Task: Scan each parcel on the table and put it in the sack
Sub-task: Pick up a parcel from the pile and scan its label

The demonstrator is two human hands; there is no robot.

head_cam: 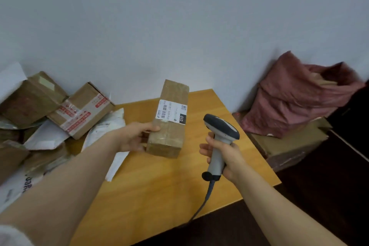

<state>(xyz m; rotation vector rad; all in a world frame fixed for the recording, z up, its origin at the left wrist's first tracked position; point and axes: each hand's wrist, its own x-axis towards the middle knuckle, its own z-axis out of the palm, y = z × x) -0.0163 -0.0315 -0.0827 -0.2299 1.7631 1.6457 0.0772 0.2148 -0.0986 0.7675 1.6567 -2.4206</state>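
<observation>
Head view: the left grip (133, 136) holds a brown box (169, 128) over the desk (159, 185), thumb on its top face, white label (171, 112) facing up. The right grip (223, 158) is curled round a grey scanner (221, 132) whose head points toward the box, near it. More parcels (79, 110) lie heaped at the desk's left. The red sack (295, 96) sits on a carton (289, 146) to the right of the desk.

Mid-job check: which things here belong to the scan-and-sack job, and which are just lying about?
In the job: brown parcel in left hand; scanner in right hand; parcel pile at left of the table; pink sack beside it.
Lying about: cardboard box under the sack; dark floor.
</observation>
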